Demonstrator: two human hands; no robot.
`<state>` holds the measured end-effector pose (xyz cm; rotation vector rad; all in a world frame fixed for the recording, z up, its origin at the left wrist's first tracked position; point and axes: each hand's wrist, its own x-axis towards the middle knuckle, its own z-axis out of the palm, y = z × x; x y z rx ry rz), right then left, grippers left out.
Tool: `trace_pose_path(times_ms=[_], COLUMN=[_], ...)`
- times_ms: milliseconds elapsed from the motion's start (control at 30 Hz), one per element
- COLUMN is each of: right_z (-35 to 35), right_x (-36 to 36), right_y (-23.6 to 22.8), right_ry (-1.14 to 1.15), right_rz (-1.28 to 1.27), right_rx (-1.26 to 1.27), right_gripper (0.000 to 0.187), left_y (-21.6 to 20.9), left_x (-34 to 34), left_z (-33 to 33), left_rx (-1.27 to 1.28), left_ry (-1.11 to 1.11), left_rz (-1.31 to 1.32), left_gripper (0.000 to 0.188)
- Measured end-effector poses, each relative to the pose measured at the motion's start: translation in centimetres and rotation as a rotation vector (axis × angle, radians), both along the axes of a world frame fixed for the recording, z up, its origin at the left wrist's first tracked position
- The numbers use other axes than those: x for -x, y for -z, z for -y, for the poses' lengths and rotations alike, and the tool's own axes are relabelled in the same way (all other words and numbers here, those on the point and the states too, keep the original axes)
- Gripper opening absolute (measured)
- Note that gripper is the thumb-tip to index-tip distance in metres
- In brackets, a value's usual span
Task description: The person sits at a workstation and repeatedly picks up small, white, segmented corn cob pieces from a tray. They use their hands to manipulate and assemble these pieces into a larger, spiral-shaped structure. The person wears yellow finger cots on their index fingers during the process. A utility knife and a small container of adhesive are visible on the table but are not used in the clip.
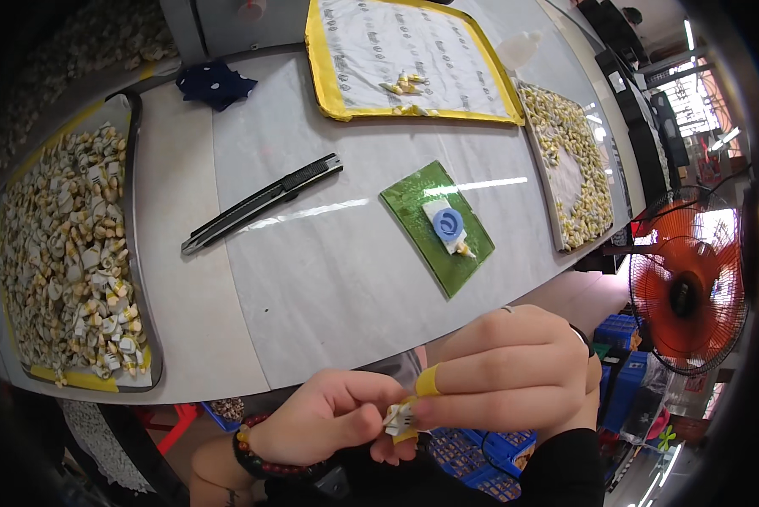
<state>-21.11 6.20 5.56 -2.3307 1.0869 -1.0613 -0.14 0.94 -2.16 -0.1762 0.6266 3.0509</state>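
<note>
My left hand point(324, 416) and my right hand point(515, 363) meet just off the table's near edge. Between their fingertips they pinch a small white-and-yellow figurine point(399, 417) with dark marks on it. A yellow band point(428, 382) wraps one finger of the right hand. Beyond the hands, on the table, lies a green plate point(451, 277). It bears a blue round piece point(448, 223) on top of something white, with a small yellowish piece beside it. To the left of the plate rests a black utility knife point(265, 201).
Small white-and-yellow figurines fill a left tray point(67, 253) and a right tray point(595, 186). A yellow-edged tray point(379, 51) at the back holds several more. A dark dotted cloth point(216, 84) and a whitish bottle point(519, 49) stand nearby. An orange fan point(688, 283) is at right.
</note>
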Motion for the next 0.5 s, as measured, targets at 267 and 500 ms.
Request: trace_pose_path(times_ms=[267, 500], right_z=[-0.7, -0.9], right_x=[-0.4, -0.8], right_y=[-0.9, -0.9], right_ry=[0.028, 0.039], right_rz=[-0.114, -0.059], right_rx=[0.035, -0.083], right_gripper=[0.017, 0.018], left_y=[-0.6, -0.4], left_x=[-0.1, 0.2], left_z=[0.8, 0.6], left_rx=[0.021, -0.065], left_ry=[0.032, 0.116], left_rz=[0.049, 0.019], left_gripper=[0.031, 0.032])
